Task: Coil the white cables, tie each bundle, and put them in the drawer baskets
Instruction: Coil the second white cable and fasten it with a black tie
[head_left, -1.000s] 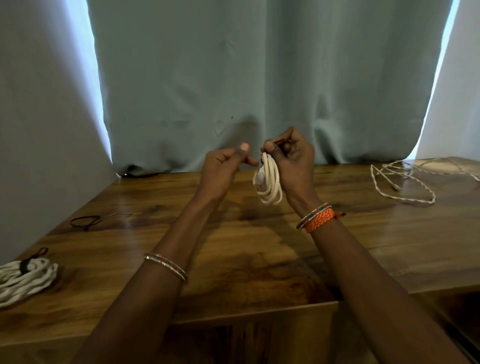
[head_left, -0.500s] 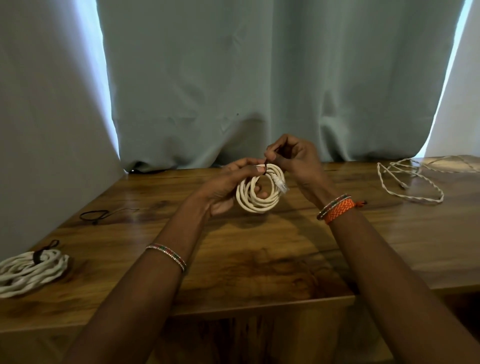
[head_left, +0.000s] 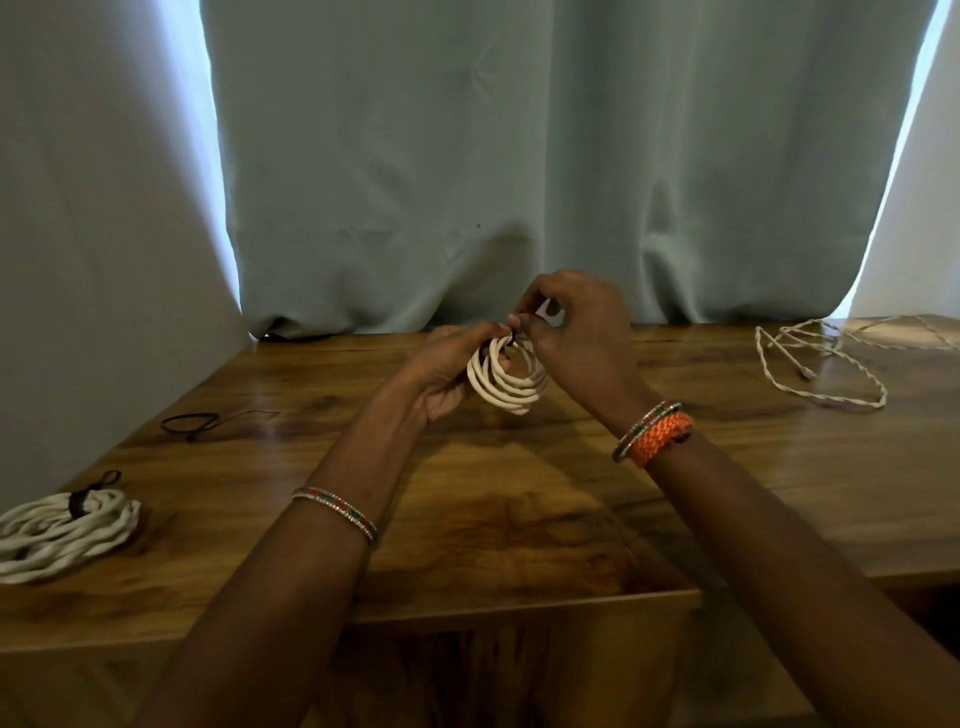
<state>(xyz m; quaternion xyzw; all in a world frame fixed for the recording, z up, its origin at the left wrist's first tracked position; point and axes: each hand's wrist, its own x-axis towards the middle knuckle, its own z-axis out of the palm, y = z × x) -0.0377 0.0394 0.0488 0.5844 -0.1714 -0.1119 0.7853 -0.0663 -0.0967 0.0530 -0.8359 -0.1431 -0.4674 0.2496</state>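
Glossy grained wood table (head_left: 519, 519), matt cloth curtain (head_left: 467, 156), smooth white coiled cable (head_left: 506, 387).

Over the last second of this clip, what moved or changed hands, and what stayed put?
The small white coil dropped from chest height toward the table and turned its loops to face the camera. The left hand took hold of it; the right hand keeps pinching the top. The tied bundle, black tie and loose cable stayed.
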